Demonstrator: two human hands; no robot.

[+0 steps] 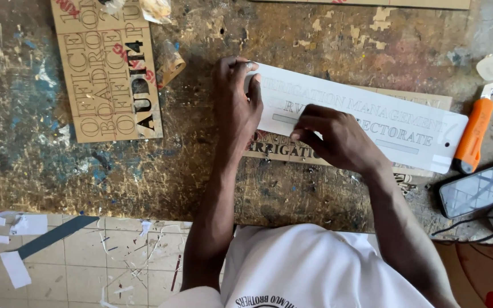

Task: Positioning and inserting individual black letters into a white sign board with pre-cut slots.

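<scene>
Hands meet on a long white lettered strip (366,122) lying on the worn workbench (41,165). Its long axis runs from upper left, by the left hand (237,105), down to lower right, ending just beside an orange utility knife (475,134). The left hand lies flat with fingers spread, pressing the strip's left end and gripping nothing. The right hand (338,137) sits nearer the strip's middle, fingers curled and thumb and fingertips pinched at its lower edge; it seems to nip a bit of the film, though the pinch is too small to be sure. The strip overlaps a tan lettered board (292,149) beneath it.

Counted: one white strip, two tan lettered boards (the second (106,68) well apart at upper left), one utility knife, one phone (480,188) at the right edge.
</scene>
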